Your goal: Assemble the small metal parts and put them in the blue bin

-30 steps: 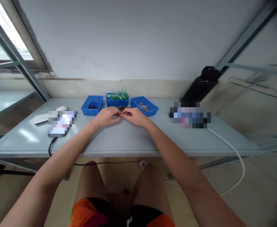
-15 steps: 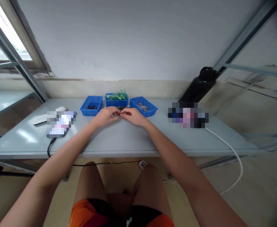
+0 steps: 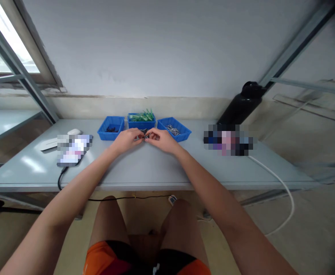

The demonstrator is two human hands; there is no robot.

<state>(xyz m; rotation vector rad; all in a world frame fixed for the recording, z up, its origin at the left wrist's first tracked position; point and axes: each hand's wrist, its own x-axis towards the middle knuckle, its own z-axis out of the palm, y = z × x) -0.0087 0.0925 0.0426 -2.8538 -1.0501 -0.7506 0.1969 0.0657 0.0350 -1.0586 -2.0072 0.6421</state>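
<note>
My left hand (image 3: 129, 139) and my right hand (image 3: 162, 139) meet fingertip to fingertip above the table, both closed in a pinch. Something small and dark shows between them, too small to name. Behind the fingers lies a partly hidden dark pile (image 3: 145, 131). Beyond my left hand a blue bin (image 3: 106, 135) holds dark small pieces. The middle blue bin (image 3: 141, 124) contains green translucent pieces. Close to my right hand, another blue bin (image 3: 182, 136) has thin metallic pieces in it.
A blurred-out phone (image 3: 75, 151) with a black cable and a white object (image 3: 74, 132) are at the left. On the right stand a black bottle (image 3: 240, 103) and a pixelated item (image 3: 227, 139), near a white cable (image 3: 282, 180). Metal frame posts flank the table (image 3: 150, 172).
The fingers of my right hand have shifted slightly, and a bit of the small dark item now shows between the fingertips. Both hands stay in nearly the same place.
</note>
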